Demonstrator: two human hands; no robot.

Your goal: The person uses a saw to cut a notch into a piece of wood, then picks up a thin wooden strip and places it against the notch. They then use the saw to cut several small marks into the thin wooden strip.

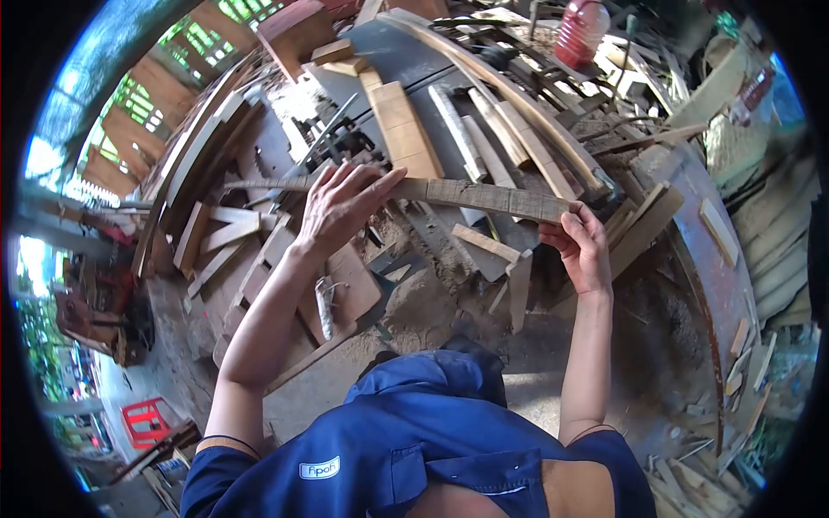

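A long, thin wooden strip (492,198) with dark lines across its face spans the view between my hands. My right hand (580,246) grips its right end, thumb on top and fingers curled beneath. Further left, my left hand (341,207) lies over the strip with its fingers across it and the thumb pointing right; the fingertips' far side is hidden. Beyond my left hand the strip narrows toward its left end. Just behind it, a wider pale board (404,129) lies on a dark machine table (380,52), beside dark metal parts (350,142).
Several loose wood pieces (496,129) lie behind the strip. A long curved plank (527,95) runs along the right. Offcuts (224,229) are piled at left, near a string-wrapped stick (325,306). A red container (580,34) stands at back right; a red stool (147,421) is lower left.
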